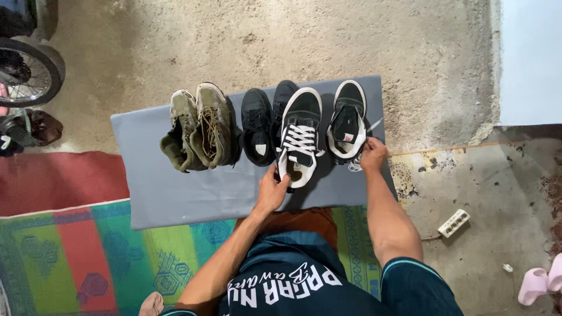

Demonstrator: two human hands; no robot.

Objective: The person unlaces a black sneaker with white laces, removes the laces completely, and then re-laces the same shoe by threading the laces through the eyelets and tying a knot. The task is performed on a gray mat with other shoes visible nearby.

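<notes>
On a grey mat [175,187] stand several shoes in a row. My left hand [273,191] grips the heel of a black sneaker with white laces [300,131]. My right hand [373,155] holds the heel edge of its partner, a black sneaker with loosened laces [347,120]. Between those and the left end sit two plain black shoes [257,123]. Furthest left is a pair of worn olive boots [199,126].
The mat lies on a rough concrete floor [293,41]. A colourful striped rug [76,251] and a red cloth [52,178] are at left, a bicycle wheel [26,73] at upper left. A white power strip [453,223] and pink slippers [541,281] lie at right.
</notes>
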